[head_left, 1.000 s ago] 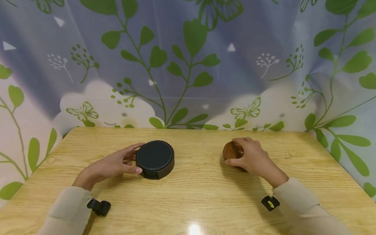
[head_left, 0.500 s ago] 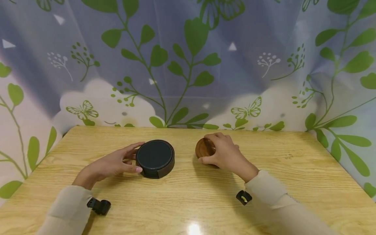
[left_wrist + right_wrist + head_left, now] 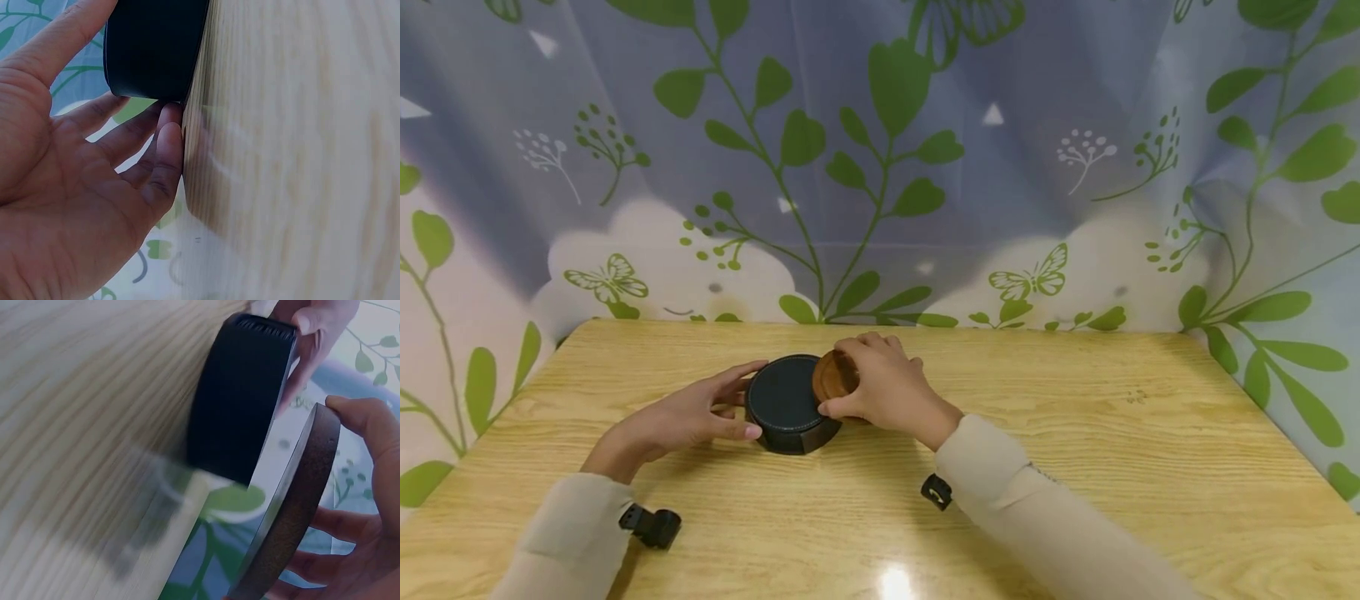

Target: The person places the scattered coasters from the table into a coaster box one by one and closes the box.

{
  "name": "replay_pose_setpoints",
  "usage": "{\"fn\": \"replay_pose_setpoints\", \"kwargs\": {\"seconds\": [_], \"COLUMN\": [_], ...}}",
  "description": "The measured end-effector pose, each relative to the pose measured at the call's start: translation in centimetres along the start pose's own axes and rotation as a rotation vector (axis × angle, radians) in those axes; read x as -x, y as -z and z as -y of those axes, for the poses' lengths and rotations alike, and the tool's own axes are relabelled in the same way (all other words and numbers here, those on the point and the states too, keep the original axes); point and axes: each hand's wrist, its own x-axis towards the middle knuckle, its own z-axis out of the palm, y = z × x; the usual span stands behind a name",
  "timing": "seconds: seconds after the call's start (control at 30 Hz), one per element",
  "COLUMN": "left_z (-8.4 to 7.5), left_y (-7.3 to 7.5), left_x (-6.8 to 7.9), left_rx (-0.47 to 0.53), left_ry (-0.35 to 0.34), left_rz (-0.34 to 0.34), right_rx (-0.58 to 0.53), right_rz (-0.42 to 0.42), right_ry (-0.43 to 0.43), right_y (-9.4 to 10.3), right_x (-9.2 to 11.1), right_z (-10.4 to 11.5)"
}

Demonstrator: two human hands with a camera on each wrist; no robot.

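On the table sits a round black leather-look coaster holder (image 3: 782, 396) with pale stitching round its top. My left hand (image 3: 681, 421) holds its left side, thumb at the front and index finger at the back; the other fingers lie below its edge in the left wrist view. My right hand (image 3: 891, 387) grips a round brown wooden disc (image 3: 833, 379) by its rim, thumb in front and fingers behind. In the right wrist view the disc (image 3: 297, 500) is held above the table, its flat face roughly parallel to the holder's top. It overlaps the holder's right edge in the head view.
The light wood table (image 3: 1075, 467) stretches to both sides and towards the front. A patterned curtain (image 3: 880, 167) with leaves and butterflies hangs behind its far edge. A black strap mount (image 3: 651, 525) sits at the left cuff, another (image 3: 937, 492) at the right.
My right hand has carried the wooden disc leftwards, from the right part of the table to the holder's right edge. My left hand and the holder have stayed in place.
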Motion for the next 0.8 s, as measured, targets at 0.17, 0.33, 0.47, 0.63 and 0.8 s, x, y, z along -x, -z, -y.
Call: {"fn": "replay_pose_setpoints", "kwargs": {"seconds": [0.17,0.33,0.47,0.63,0.8], "left_z": [0.1,0.2,0.3,0.2,0.2], "left_y": [0.1,0.1,0.1,0.1,0.1], "left_x": [0.0,-0.1,-0.1,-0.1,-0.1], "left_rx": [-0.003,-0.003,0.000,0.023,0.026], "left_ry": [0.010,-0.003,-0.010,-0.015,-0.007], "left_rz": [0.007,0.012,0.014,0.026,0.027], "right_rx": [0.018,0.062,0.084,0.097,0.120], "right_rz": [0.031,0.057,0.072,0.073,0.073], "right_ry": [0.012,0.014,0.017,0.017,0.008], "right_y": [-1.1,-2.1,-2.7,-3.3,-3.7], "right_x": [-1.5,-2.7,-3.3,-3.7,-3.9], "right_z": [2.3,4.2,5.2,5.7,5.8]}}
